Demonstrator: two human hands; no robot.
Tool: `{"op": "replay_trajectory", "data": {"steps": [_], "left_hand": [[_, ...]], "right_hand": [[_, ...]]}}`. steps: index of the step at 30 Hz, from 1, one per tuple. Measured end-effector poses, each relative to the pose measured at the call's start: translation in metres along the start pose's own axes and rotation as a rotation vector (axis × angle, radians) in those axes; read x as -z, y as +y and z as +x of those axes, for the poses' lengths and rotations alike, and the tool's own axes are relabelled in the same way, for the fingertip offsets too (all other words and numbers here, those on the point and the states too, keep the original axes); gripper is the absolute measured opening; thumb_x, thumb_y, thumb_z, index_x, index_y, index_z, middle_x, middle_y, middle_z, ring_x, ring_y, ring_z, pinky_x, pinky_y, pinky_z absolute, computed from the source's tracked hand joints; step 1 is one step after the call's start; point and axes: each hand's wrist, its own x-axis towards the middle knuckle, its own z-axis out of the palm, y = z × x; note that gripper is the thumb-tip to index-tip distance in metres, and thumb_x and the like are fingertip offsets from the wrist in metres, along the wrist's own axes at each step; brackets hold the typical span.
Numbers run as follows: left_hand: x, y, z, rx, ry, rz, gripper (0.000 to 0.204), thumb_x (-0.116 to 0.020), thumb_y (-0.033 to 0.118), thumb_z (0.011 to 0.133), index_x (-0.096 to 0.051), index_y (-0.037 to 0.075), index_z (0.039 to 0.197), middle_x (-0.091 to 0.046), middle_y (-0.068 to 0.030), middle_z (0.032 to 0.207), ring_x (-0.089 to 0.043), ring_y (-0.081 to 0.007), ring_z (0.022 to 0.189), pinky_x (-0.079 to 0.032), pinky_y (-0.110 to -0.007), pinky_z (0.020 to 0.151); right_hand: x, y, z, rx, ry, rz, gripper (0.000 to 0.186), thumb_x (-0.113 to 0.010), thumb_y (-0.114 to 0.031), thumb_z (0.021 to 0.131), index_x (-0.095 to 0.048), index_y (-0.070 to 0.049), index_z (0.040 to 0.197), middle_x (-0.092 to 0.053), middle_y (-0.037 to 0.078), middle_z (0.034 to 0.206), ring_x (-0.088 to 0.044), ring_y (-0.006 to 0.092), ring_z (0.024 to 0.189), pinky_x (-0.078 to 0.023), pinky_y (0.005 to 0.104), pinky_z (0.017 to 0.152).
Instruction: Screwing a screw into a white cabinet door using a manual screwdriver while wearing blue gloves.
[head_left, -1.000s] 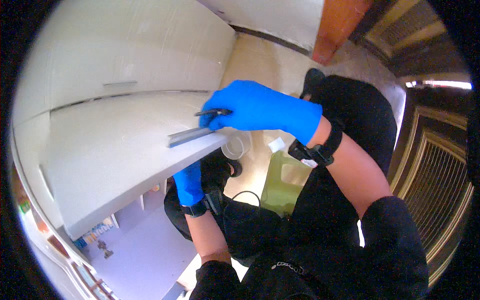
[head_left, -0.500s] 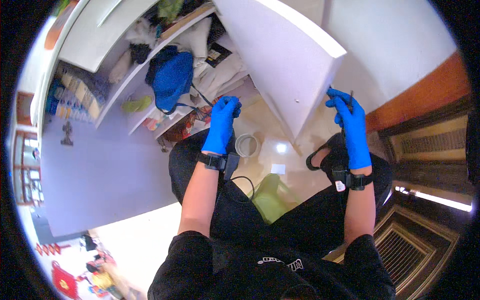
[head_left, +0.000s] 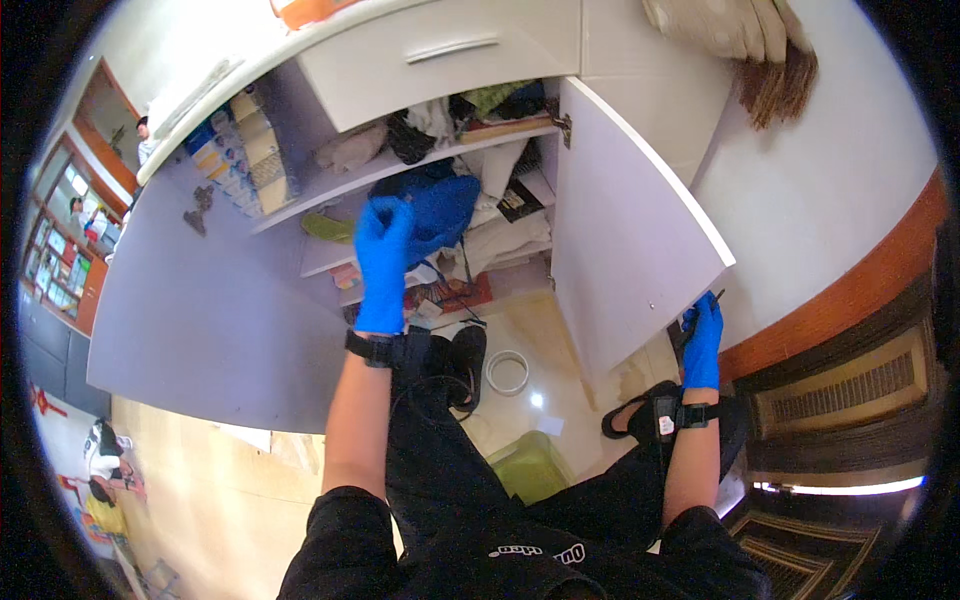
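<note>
At three o'clock, a blue-gloved right hand (head_left: 703, 345) clasps a slim dark tool (head_left: 719, 296) by a flat pale door (head_left: 630, 240); the left hand (head_left: 383, 265), moved before a blue cloth bag (head_left: 447, 208), curls, contents unclear.

The right cabinet door (head_left: 625, 230) looks smooth, the drawer handle (head_left: 452, 50) shiny metal, the blue bag (head_left: 445, 208) cloth, the floor (head_left: 530, 335) glossy.

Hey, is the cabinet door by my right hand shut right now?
No, the door stands swung outward, its outer edge near the right hand.
</note>
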Motion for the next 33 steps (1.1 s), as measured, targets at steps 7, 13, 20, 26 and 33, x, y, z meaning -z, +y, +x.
{"op": "replay_trajectory", "data": {"steps": [7, 13, 20, 26, 33], "left_hand": [[0.020, 0.120, 0.103, -0.470, 0.031, 0.306, 0.012, -0.062, 0.008, 0.077, -0.055, 0.002, 0.083, -0.053, -0.0022, 0.074, -0.048, -0.0076, 0.067, -0.041, -0.021, 0.061], [-0.059, 0.172, 0.203, -0.868, -0.157, 0.562, 0.016, -0.063, 0.016, 0.076, -0.057, 0.001, 0.080, -0.059, -0.0094, 0.076, -0.057, -0.0153, 0.069, -0.046, -0.027, 0.065], [-0.093, 0.135, 0.326, -0.938, -0.412, 1.175, 0.021, -0.060, 0.023, 0.070, -0.061, 0.007, 0.083, -0.059, -0.0172, 0.074, -0.057, -0.0342, 0.071, -0.046, -0.039, 0.063], [-0.102, 0.144, 0.323, -0.821, -0.560, 1.177, 0.019, -0.059, 0.024, 0.070, -0.063, 0.009, 0.081, -0.060, -0.0158, 0.073, -0.058, -0.0325, 0.068, -0.046, -0.039, 0.060], [-0.082, 0.157, 0.271, -0.622, -0.235, 0.477, 0.021, -0.054, 0.016, 0.080, -0.062, 0.003, 0.094, -0.063, -0.0077, 0.080, -0.058, -0.0138, 0.072, -0.045, -0.026, 0.066]], "right_hand": [[-0.005, 0.037, 0.024, 0.064, -0.049, 0.023, 0.024, -0.051, -0.026, 0.083, -0.056, -0.005, 0.095, -0.052, 0.000, 0.064, -0.044, 0.0082, 0.049, -0.033, 0.0209, 0.042], [-0.008, 0.032, 0.015, 0.061, 0.009, -0.098, 0.025, -0.051, -0.028, 0.083, -0.056, -0.006, 0.095, -0.053, 0.000, 0.065, -0.043, 0.0079, 0.048, -0.033, 0.0206, 0.042], [-0.009, 0.020, 0.009, 0.019, -0.066, -0.070, 0.025, -0.051, -0.026, 0.084, -0.058, -0.008, 0.099, -0.056, 0.001, 0.069, -0.045, 0.0058, 0.051, -0.033, 0.0183, 0.042], [0.006, 0.017, 0.021, 0.046, -0.024, -0.091, 0.026, -0.051, -0.028, 0.084, -0.058, -0.009, 0.101, -0.058, 0.002, 0.071, -0.044, 0.0055, 0.050, -0.032, 0.0179, 0.042], [-0.005, 0.010, 0.016, 0.053, -0.030, -0.001, 0.029, -0.048, -0.030, 0.085, -0.059, -0.007, 0.099, -0.058, 0.003, 0.070, -0.045, 0.0074, 0.050, -0.033, 0.0193, 0.043]]}}
